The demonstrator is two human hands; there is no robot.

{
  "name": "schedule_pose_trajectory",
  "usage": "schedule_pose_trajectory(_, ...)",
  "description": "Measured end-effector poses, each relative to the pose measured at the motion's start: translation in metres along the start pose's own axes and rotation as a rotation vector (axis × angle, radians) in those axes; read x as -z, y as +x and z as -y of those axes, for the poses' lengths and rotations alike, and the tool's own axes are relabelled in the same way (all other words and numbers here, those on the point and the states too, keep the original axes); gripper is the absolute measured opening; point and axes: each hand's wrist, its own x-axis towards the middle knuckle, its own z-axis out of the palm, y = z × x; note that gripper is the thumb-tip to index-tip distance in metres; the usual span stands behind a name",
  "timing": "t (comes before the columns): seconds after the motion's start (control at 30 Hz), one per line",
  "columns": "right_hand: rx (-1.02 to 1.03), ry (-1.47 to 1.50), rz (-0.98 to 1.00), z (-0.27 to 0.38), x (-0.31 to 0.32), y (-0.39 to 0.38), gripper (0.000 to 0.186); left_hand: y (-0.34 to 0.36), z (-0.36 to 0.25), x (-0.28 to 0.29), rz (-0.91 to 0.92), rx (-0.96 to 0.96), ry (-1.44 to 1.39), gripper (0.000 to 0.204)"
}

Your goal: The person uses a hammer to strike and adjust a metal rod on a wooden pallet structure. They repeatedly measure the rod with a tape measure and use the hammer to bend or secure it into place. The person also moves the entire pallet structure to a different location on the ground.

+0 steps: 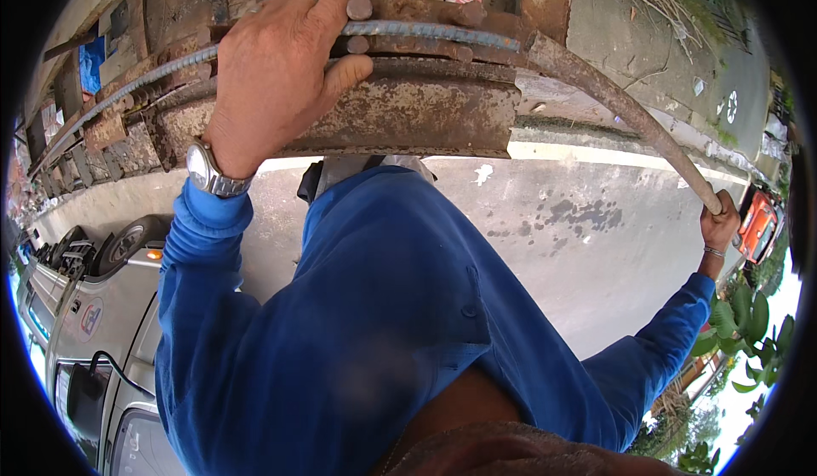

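Note:
A ribbed steel rebar runs across the rusty metal bench, passing between two round steel pins, the near one and the far one. My left hand is closed over the rebar just left of these pins, thumb pointing right; its fingertips are hidden on the far side. At the right, the rebar's end meets a long rusty pipe, apparently sitting inside its mouth. My right hand, arm stretched out, grips the pipe's far end.
A rusty steel beam forms the bench's near edge, close to my body. Grey pavement lies below. A parked vehicle stands at the left, an orange vehicle at the right. Leafy branches hang near my right arm.

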Motion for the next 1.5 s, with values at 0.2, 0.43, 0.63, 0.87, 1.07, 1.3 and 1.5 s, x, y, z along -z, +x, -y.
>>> schedule_pose_trajectory(0.2, 0.059, 0.044, 0.015, -0.022, -0.034, 0.023, 0.022, 0.026, -0.007, 0.029, 0.207, 0.079, 0.036, 0.038)
schedule_pose_trajectory(0.43, 0.085, 0.096, 0.111, -0.029, -0.023, 0.033, 0.023, 0.024, -0.011, 0.023, 0.165, 0.106, 0.013, 0.048)
schedule_pose_trajectory(0.63, 0.115, 0.096, 0.082, -0.024, -0.024, 0.043, 0.020, 0.024, -0.013, 0.020, 0.166, 0.128, 0.028, 0.047)
schedule_pose_trajectory(0.87, 0.120, 0.114, 0.103, -0.019, -0.034, 0.056, 0.022, 0.024, -0.011, 0.016, 0.124, 0.107, 0.051, 0.047)
schedule_pose_trajectory(1.07, 0.133, 0.166, 0.110, -0.020, -0.036, 0.057, 0.021, 0.026, -0.014, 0.019, 0.139, 0.133, 0.059, 0.047)
schedule_pose_trajectory(1.3, 0.151, 0.197, 0.210, -0.016, -0.035, 0.065, 0.023, 0.027, -0.015, 0.019, 0.137, 0.128, 0.037, 0.048)
schedule_pose_trajectory(1.5, 0.147, 0.247, 0.234, 0.011, -0.039, 0.076, 0.024, 0.027, -0.015, 0.019, 0.140, 0.142, 0.051, 0.046)
